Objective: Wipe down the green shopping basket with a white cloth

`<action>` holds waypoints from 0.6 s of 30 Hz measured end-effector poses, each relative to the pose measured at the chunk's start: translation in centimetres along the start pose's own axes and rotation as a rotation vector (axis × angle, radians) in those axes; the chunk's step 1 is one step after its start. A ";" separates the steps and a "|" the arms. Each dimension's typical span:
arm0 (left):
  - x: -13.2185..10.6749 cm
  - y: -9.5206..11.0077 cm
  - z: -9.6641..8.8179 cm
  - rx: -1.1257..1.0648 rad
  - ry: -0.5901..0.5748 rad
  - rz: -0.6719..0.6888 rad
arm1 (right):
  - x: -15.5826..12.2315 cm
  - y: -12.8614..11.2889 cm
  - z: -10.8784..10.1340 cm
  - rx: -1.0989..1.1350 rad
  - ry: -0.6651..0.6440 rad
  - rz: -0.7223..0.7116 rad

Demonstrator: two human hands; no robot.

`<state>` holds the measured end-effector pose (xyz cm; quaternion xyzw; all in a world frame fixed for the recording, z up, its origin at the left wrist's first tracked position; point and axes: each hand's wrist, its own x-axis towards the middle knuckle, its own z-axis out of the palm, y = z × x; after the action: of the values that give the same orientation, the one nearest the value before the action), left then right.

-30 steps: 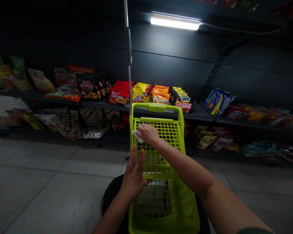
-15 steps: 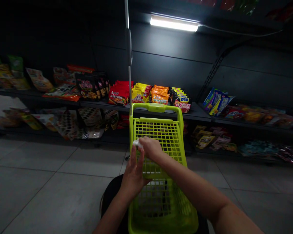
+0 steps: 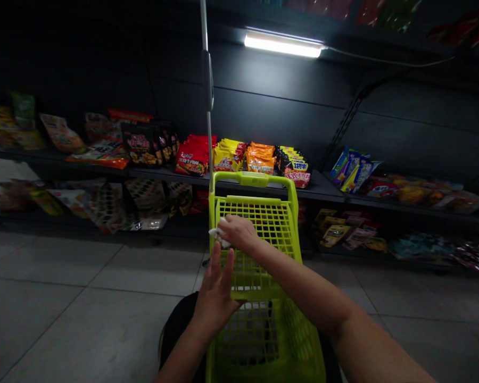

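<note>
A lime-green plastic shopping basket (image 3: pixel 250 295) with grid walls stands in front of me, a tall metal pole rising at its left. My right hand (image 3: pixel 239 233) is closed around a crumpled white tissue or cloth (image 3: pixel 222 234), over the left side of the basket's far grid wall. Just below it, my left hand (image 3: pixel 216 295) is by the basket's left side with fingers spread and nothing in them. Its thumb reaches over toward the basket's interior; I cannot tell how firmly it touches the rim.
Behind the basket runs a dark shelf (image 3: pixel 323 187) with red, yellow, orange and black noodle packets (image 3: pixel 259 158). Bagged snacks (image 3: pixel 141 143) fill the shelf to the left, blue and yellow packs (image 3: pixel 353 169) the right. A lit tube (image 3: pixel 283 44) hangs above the grey tiled floor (image 3: pixel 56 314).
My right hand has shifted slightly left and up with the tissue or cloth, and more of the white shows. My left hand stays by the basket's side, a little lower, apart from the tissue.
</note>
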<state>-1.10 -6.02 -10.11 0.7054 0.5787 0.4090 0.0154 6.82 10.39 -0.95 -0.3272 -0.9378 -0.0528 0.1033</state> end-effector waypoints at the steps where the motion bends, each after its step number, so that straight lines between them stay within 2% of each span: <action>1: 0.0 0.0 0.0 0.000 0.000 -0.005 | 1.9 0.6 -0.1 -0.019 0.011 0.038; 5: 0.1 -0.1 -0.3 -0.004 -0.030 -0.028 | 7.7 2.2 -0.4 -0.092 0.044 0.214; 7: 0.1 -0.1 -0.4 -0.014 -0.041 -0.034 | 9.1 2.4 -0.4 -0.103 0.054 0.284; 9: 0.1 -0.1 -0.4 -0.018 -0.039 -0.033 | 9.3 2.2 -0.3 -0.084 0.050 0.338; 13: 0.1 -0.1 -0.4 0.006 -0.041 -0.028 | 6.6 1.0 -0.2 -0.007 -0.001 0.339; 18: 0.1 -0.1 -0.1 0.035 -0.031 -0.005 | -0.6 -1.4 -0.2 0.108 -0.064 0.158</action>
<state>-1.22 -5.99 -10.00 0.7102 0.5873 0.3880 0.0132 6.45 8.93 -0.91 -0.3955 -0.9134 0.0165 0.0947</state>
